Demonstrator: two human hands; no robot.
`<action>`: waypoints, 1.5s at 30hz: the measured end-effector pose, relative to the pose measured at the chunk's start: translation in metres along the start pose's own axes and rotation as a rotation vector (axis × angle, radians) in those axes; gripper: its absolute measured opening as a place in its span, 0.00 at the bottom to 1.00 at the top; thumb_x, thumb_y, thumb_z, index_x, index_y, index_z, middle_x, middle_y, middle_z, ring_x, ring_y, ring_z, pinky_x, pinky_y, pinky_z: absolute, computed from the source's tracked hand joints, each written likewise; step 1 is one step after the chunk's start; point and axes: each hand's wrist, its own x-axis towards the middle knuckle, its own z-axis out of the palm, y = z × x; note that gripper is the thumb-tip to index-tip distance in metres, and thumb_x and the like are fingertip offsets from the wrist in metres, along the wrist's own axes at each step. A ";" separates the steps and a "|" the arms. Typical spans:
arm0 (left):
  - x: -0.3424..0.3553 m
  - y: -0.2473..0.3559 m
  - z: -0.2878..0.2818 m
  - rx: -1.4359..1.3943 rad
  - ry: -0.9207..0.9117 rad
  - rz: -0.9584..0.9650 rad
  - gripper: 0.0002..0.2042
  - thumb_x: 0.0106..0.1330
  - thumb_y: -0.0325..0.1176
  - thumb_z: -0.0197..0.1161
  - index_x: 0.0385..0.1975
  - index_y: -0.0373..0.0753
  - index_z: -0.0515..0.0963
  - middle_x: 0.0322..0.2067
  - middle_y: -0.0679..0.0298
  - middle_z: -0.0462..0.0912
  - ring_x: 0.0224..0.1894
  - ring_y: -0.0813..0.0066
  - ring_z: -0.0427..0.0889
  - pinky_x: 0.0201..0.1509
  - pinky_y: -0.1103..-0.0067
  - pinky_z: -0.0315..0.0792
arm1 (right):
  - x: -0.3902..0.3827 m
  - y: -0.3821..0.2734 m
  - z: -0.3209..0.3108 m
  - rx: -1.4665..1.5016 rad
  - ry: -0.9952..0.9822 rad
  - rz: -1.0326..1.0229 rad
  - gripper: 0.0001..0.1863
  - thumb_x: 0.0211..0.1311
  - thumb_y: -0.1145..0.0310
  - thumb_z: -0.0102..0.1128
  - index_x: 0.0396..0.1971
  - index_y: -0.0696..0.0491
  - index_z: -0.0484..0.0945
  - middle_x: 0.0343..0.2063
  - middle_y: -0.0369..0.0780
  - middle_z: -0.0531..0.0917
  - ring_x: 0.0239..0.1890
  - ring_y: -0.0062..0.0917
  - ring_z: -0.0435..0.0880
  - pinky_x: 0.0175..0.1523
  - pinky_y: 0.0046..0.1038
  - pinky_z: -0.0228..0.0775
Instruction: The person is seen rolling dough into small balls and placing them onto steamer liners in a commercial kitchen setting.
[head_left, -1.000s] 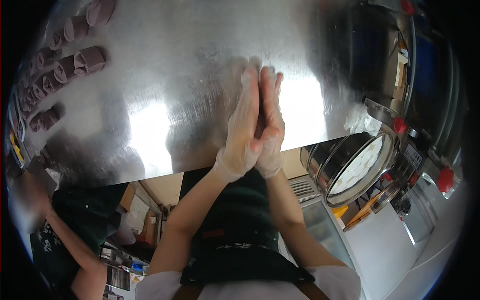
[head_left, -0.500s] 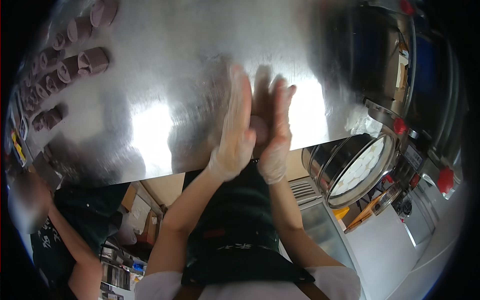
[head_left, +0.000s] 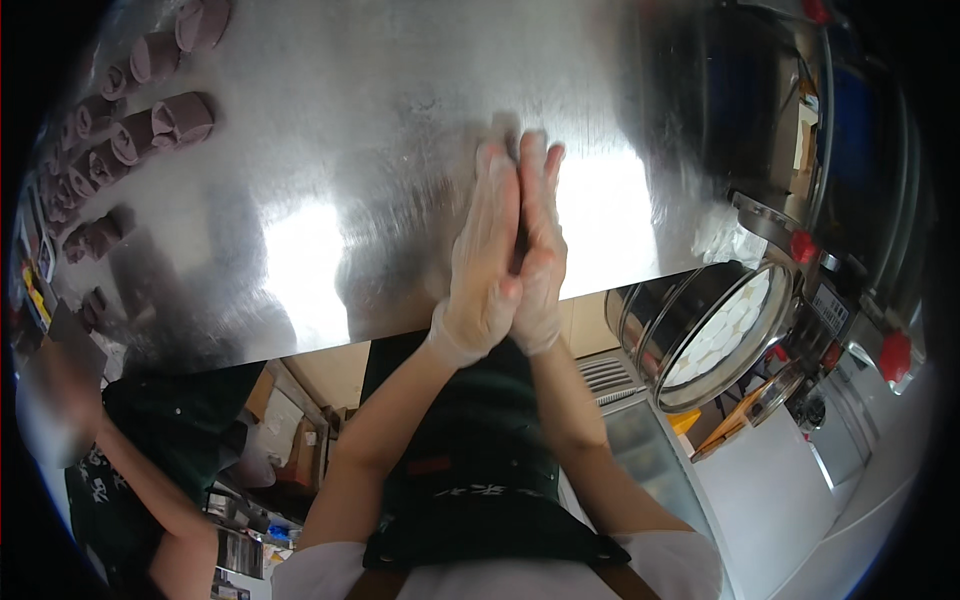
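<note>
My left hand and my right hand, both in clear plastic gloves, stand on edge over the steel table, palms facing each other and almost touching. Their fingers stretch out straight, away from me. A narrow dark gap shows between the palms, and any dough between them is hidden from view. At the far left of the table lie several purple dough rolls, cut short, with spiral layers at their ends.
Below the table's right end stands a round metal steamer stack with white rounds in its top. A co-worker's arm and dark apron are at the lower left. Crumpled clear plastic lies at the table's right corner.
My hands have come closer together, the right moving left toward the other. A purple dough ball seen between them half a second ago is now hidden.
</note>
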 end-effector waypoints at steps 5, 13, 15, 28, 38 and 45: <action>0.000 0.004 -0.017 0.068 0.042 -0.014 0.46 0.74 0.66 0.32 0.74 0.26 0.37 0.76 0.43 0.32 0.79 0.47 0.30 0.79 0.62 0.31 | -0.020 0.005 0.001 0.011 0.147 0.161 0.57 0.65 0.24 0.18 0.73 0.63 0.50 0.74 0.54 0.52 0.78 0.53 0.34 0.78 0.46 0.28; -0.016 -0.004 -0.008 -0.021 -0.019 0.032 0.46 0.74 0.65 0.31 0.74 0.27 0.36 0.76 0.41 0.30 0.78 0.46 0.29 0.79 0.61 0.31 | -0.019 0.017 0.002 -0.057 0.102 -0.028 0.57 0.65 0.24 0.19 0.73 0.63 0.49 0.75 0.52 0.50 0.78 0.49 0.34 0.78 0.45 0.28; -0.003 -0.004 -0.017 0.079 0.006 0.045 0.46 0.74 0.66 0.29 0.74 0.27 0.35 0.76 0.41 0.29 0.78 0.45 0.28 0.79 0.61 0.30 | -0.016 0.026 -0.004 -0.060 0.127 -0.088 0.57 0.65 0.24 0.20 0.74 0.64 0.48 0.75 0.53 0.50 0.78 0.51 0.34 0.78 0.46 0.30; 0.034 0.017 -0.016 -0.074 -0.102 -0.214 0.52 0.69 0.72 0.27 0.73 0.26 0.31 0.76 0.45 0.27 0.78 0.53 0.25 0.79 0.63 0.27 | -0.015 -0.003 0.004 0.016 0.130 0.048 0.55 0.67 0.25 0.19 0.74 0.63 0.48 0.75 0.52 0.50 0.77 0.54 0.34 0.78 0.47 0.30; 0.025 0.012 -0.022 0.041 -0.064 -0.084 0.51 0.69 0.72 0.27 0.73 0.26 0.32 0.76 0.42 0.27 0.78 0.47 0.26 0.79 0.60 0.27 | -0.024 -0.006 0.023 0.005 0.038 0.126 0.58 0.64 0.23 0.19 0.74 0.62 0.49 0.76 0.49 0.48 0.79 0.42 0.31 0.79 0.41 0.23; -0.017 0.025 -0.016 -0.137 -0.097 -0.305 0.53 0.67 0.75 0.25 0.73 0.27 0.29 0.76 0.46 0.24 0.78 0.51 0.22 0.79 0.60 0.27 | -0.002 0.017 0.003 0.010 0.058 -0.078 0.59 0.63 0.22 0.18 0.74 0.63 0.49 0.75 0.53 0.50 0.77 0.54 0.32 0.78 0.47 0.27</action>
